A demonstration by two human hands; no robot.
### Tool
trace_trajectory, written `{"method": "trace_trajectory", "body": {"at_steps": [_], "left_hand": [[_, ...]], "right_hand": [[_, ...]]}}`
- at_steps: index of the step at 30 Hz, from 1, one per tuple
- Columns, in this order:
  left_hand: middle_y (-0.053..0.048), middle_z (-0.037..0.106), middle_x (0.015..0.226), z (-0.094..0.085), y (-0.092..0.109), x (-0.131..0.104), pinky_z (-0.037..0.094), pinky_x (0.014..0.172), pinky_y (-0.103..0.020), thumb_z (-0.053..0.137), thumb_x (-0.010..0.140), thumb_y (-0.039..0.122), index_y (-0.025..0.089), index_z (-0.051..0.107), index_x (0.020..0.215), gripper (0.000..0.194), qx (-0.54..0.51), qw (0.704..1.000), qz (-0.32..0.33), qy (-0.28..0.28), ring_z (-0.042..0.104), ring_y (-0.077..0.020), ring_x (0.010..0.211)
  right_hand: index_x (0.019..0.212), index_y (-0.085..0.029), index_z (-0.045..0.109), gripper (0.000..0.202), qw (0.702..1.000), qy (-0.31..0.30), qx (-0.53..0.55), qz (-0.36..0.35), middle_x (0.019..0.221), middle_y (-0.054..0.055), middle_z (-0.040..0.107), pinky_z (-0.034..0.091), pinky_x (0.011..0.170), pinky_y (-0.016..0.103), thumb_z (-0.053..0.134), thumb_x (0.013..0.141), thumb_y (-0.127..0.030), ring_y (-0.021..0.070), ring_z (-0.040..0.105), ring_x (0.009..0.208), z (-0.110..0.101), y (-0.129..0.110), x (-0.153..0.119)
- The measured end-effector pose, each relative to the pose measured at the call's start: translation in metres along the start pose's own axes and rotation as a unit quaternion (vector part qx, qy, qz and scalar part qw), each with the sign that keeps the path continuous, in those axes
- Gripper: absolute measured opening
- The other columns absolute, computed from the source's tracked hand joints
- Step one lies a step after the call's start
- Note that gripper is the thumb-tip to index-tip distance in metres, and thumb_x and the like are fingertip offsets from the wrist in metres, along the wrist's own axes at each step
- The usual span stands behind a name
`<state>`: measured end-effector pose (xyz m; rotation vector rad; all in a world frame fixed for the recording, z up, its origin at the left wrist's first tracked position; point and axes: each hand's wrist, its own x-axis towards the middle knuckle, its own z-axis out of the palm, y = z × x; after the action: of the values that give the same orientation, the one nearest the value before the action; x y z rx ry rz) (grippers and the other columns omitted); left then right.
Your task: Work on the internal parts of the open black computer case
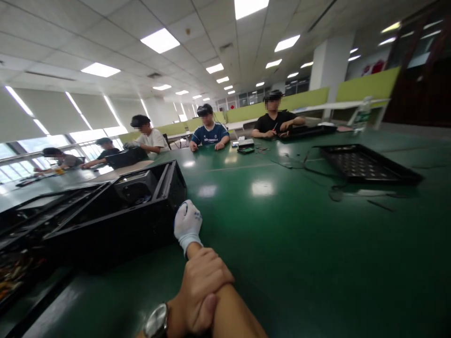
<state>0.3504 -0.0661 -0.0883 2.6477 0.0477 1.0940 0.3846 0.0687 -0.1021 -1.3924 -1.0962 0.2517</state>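
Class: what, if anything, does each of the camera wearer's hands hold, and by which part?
The bare left hand holds the right forearm near the wrist. The gloved right hand is beside the black case; whether it holds anything cannot be told.

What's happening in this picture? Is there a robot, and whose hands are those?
No robot here, just a person's own two hands. The camera sits on that person's head, looking forward and down. The left hand, with a watch on its wrist, has its fingers wrapped around the right forearm. The right hand wears a white glove and is beside an open black case; I can't tell whether it holds anything. The case rests on a shiny green table, with a black tray farther right. Other people sit around too.
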Motion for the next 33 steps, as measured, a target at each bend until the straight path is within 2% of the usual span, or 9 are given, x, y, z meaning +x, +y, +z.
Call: {"method": "trace_trajectory", "body": {"at_steps": [3,7,14,20,24,29,31,33], "left_hand": [[-0.007,0.061,0.079,-0.001,-0.014,0.0,0.036,0.074,-0.037,0.014,0.106,0.048,0.016,0.063,0.099,0.06,-0.008,1.0,0.021,-0.002,0.052,-0.0209,0.071],[-0.008,0.062,0.083,-0.005,-0.022,0.005,0.036,0.076,-0.038,0.015,0.107,0.046,0.015,0.063,0.1,0.058,-0.003,0.999,0.0,-0.039,0.054,-0.0212,0.076],[-0.008,0.063,0.087,-0.006,-0.023,0.004,0.035,0.081,-0.039,0.015,0.108,0.046,0.015,0.062,0.102,0.056,-0.028,0.999,-0.028,-0.029,0.054,-0.022,0.081],[-0.008,0.064,0.088,-0.009,-0.014,0.007,0.036,0.083,-0.04,0.013,0.107,0.044,0.015,0.062,0.102,0.056,-0.003,0.998,-0.05,-0.032,0.055,-0.0218,0.082],[-0.009,0.064,0.088,-0.008,-0.004,0.009,0.038,0.085,-0.041,0.012,0.106,0.044,0.015,0.062,0.1,0.058,0.002,0.997,-0.073,-0.008,0.055,-0.0221,0.083],[-0.008,0.066,0.096,0.0,0.016,0.009,0.038,0.097,-0.042,0.02,0.106,0.036,0.016,0.064,0.099,0.049,-0.022,0.986,-0.155,0.06,0.055,-0.0215,0.094],[-0.006,0.067,0.096,0.01,0.019,0.007,0.036,0.103,-0.043,0.021,0.106,0.038,0.018,0.065,0.098,0.049,-0.023,0.984,-0.152,0.094,0.057,-0.0211,0.096],[-0.003,0.069,0.092,0.025,0.018,0.003,0.032,0.108,-0.044,0.019,0.107,0.045,0.021,0.067,0.096,0.055,-0.009,0.983,-0.114,0.141,0.058,-0.0208,0.096]], "right_hand": [[0.084,-0.022,0.054,0.033,0.999,-0.01,-0.046,-0.007,0.084,0.005,0.066,0.042,0.075,0.033,0.026,0.101,-0.028,0.0232,0.061,0.08,-0.002,0.0,0.007],[0.083,-0.023,0.054,0.033,0.997,-0.009,-0.073,-0.001,0.085,0.004,0.067,0.041,0.074,0.032,0.027,0.102,-0.026,0.0228,0.062,0.081,-0.001,0.005,0.021],[0.084,-0.023,0.056,0.035,0.996,-0.005,-0.087,0.015,0.086,0.004,0.068,0.04,0.072,0.033,0.028,0.104,-0.026,0.0229,0.063,0.08,0.005,0.011,0.031],[0.086,-0.022,0.059,0.035,0.995,-0.025,-0.094,0.02,0.089,0.005,0.069,0.04,0.075,0.033,0.029,0.103,-0.027,0.0241,0.063,0.084,0.001,0.01,0.03],[0.089,-0.02,0.061,0.038,0.995,-0.037,-0.087,0.029,0.095,0.009,0.069,0.04,0.079,0.033,0.026,0.104,-0.027,0.0255,0.062,0.09,0.002,0.012,0.033],[0.096,-0.019,0.065,0.042,0.993,-0.048,-0.098,0.037,0.101,0.011,0.069,0.04,0.084,0.031,0.024,0.104,-0.025,0.0256,0.062,0.096,0.001,0.011,0.032],[0.099,-0.018,0.066,0.044,0.992,-0.054,-0.107,0.037,0.104,0.012,0.069,0.04,0.085,0.031,0.022,0.104,-0.024,0.0254,0.062,0.097,0.0,0.01,0.033],[0.098,-0.018,0.066,0.046,0.991,-0.064,-0.116,0.032,0.103,0.012,0.069,0.04,0.085,0.03,0.021,0.104,-0.024,0.0249,0.061,0.097,0.0,0.009,0.035]]}}
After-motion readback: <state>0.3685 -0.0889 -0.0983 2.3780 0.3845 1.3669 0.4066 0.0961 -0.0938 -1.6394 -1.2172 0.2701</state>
